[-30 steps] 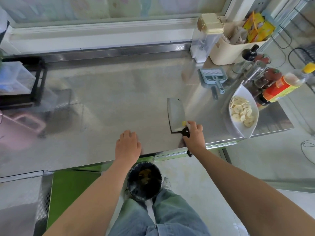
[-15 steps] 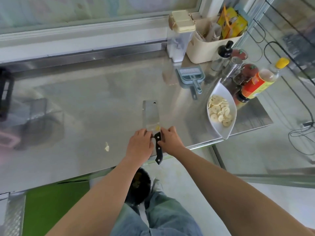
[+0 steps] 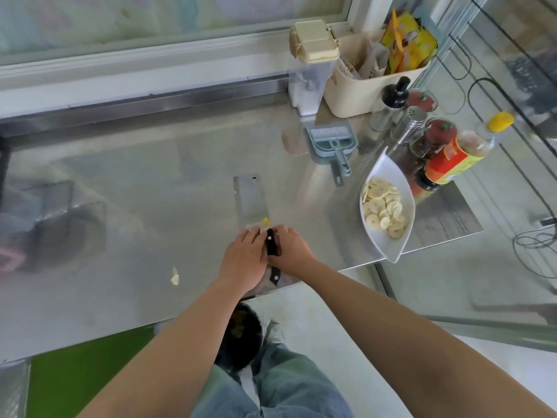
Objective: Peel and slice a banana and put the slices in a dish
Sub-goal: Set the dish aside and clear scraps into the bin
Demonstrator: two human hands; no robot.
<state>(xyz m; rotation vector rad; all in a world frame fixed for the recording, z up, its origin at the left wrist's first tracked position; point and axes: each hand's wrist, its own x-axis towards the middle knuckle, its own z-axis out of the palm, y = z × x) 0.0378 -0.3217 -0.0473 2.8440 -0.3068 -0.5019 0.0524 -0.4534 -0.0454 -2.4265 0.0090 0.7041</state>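
Cleaver (image 3: pixel 251 202) flat on steel counter (image 3: pixel 150 191), left hand (image 3: pixel 242 260) and right hand (image 3: pixel 291 251) on either side of its black handle, white dish (image 3: pixel 393 254) with banana slices (image 3: pixel 382 208) to right of cleaver, small banana scrap (image 3: pixel 174 277) to its left.

A small blue dustpan (image 3: pixel 331 140) is laid on the steel bench (image 3: pixel 135 188), just in front of a clear tub (image 3: pixel 310 82) with a beige lid (image 3: pixel 315 40). Yellow packets (image 3: pixel 407 43) are stuffed in a beige basket (image 3: pixel 352 98) beside it, with bottles (image 3: pixel 452 159) crowded nearby.
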